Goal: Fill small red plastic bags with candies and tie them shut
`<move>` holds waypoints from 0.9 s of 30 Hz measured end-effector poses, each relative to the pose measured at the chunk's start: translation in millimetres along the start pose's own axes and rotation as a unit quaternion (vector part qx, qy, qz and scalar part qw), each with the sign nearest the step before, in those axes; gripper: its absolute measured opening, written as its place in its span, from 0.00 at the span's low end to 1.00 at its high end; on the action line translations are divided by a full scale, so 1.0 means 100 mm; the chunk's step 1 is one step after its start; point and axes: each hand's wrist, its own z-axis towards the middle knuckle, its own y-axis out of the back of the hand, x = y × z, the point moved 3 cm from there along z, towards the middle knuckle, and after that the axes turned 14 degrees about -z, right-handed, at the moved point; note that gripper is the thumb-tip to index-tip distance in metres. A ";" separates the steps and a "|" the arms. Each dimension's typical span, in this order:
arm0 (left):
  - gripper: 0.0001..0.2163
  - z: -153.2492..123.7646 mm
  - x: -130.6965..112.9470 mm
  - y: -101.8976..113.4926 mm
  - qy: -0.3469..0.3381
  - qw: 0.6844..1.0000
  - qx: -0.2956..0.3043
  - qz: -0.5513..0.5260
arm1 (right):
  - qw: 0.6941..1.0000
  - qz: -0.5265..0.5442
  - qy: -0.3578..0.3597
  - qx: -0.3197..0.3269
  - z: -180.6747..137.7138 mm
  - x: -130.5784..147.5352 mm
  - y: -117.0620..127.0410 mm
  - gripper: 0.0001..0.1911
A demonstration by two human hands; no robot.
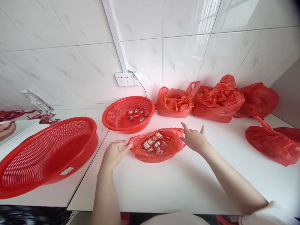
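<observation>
A red plastic bag [161,157] sits with its mouth wide apart on the white table in front of me. Several small wrapped snack packets [157,144], mostly red with white lettering, lie inside it. My left hand [114,155] pinches the bag's left edge between thumb and fingers. At the opposite side, my right hand [194,139] holds the bag's right handle. Its index and little fingers stick out, while the middle ones bend out of sight. Just behind the bag, a round red mesh basket [110,114] contains several similar packets [137,113].
A large red basket [79,134] stands at left. Full red bags [175,101] line the wall, and another red bag [269,143] lies at right. Another person's hand [8,129] shows at the left edge near wrapped packets [48,118]. A power socket [126,79] is on the wall.
</observation>
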 end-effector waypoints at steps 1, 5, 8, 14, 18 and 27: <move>0.16 -0.01 0.00 -0.03 0.004 0.999 0.024 -0.038 | 1.000 -0.001 0.005 0.011 -0.02 -0.05 -0.07 0.35; 0.13 -0.02 -0.15 0.00 0.011 0.989 0.004 -0.150 | 0.999 0.050 0.015 0.010 -0.02 -0.24 -0.10 0.33; 0.11 -0.02 -0.43 0.18 -0.029 0.959 -0.043 -0.278 | 0.974 0.184 0.024 -0.133 -0.04 -0.43 0.27 0.26; 0.10 -0.05 -1.22 0.34 -0.219 0.814 0.083 -0.531 | 0.758 0.428 -0.019 -0.492 -0.38 -0.42 1.12 0.08; 0.24 -0.20 -1.62 0.06 -0.281 0.792 0.193 -0.506 | 0.705 0.516 0.098 -0.476 -0.47 -0.02 1.24 0.07; 0.08 -0.26 -1.71 -0.54 -0.197 0.876 0.306 -0.316 | 0.753 0.426 0.339 -0.370 -0.42 0.30 1.15 0.15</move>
